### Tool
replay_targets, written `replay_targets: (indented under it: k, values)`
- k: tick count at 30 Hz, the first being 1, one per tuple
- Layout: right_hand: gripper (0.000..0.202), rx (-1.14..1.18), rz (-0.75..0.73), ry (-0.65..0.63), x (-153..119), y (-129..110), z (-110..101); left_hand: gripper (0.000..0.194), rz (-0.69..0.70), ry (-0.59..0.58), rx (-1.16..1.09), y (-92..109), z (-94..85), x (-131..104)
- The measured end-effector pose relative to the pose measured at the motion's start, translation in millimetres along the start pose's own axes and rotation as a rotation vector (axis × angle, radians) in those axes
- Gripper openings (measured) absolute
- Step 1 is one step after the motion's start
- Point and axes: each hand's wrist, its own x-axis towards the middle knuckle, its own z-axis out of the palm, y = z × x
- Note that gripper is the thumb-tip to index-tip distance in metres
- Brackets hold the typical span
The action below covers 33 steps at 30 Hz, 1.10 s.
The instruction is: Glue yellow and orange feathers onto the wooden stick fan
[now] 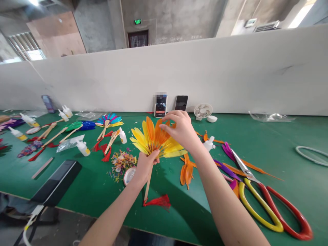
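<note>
My left hand (146, 164) is closed around the base of a feather fan (140, 139), which stands nearly upright over the table. Yellow feathers spread to both sides of it, with orange feathers (151, 132) in the middle. Below my hand, the fan's wooden handle (148, 184) runs down to a red tassel (161, 201). Thumb and fingers of my right hand (179, 129) pinch at the top of an orange feather on the fan's right half; the fingertips partly hide it. Loose orange feathers (187, 171) lie on the table under my right forearm.
Large scissors (256, 191) with red and yellow handles lie on the right by purple feathers (227, 167). Left are colourful scraps (123, 162), a round white dish (128, 176), glue bottles (82, 147), finished-looking fans (109, 123) and a black box (57, 181). Phones (160, 105) lean against the partition.
</note>
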Motion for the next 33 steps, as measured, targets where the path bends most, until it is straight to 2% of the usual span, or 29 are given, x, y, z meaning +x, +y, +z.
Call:
replay_targets:
  k: [14,18,22,27,33]
  values:
    - [0.007,-0.010,0.057,-0.089,-0.7,-2.7,3.3,0.017,-0.012,-0.013,-0.013,1.4,1.5,-2.5]
    - [0.001,0.026,0.045,-0.071,0.6,-3.8,-0.9,0.016,-0.010,-0.004,-0.006,1.0,0.7,-2.1]
    - [0.011,0.105,0.121,-0.033,2.5,-0.8,-11.8,0.017,0.011,0.043,0.005,1.1,-0.5,-1.6]
    - [0.021,0.212,0.248,-0.156,1.1,2.3,-18.7,0.017,0.025,0.049,-0.025,1.6,-0.9,-0.7]
    - [0.014,0.147,0.256,-0.269,0.5,-2.3,-12.7,0.023,0.012,0.034,-0.045,0.6,-0.7,-0.9]
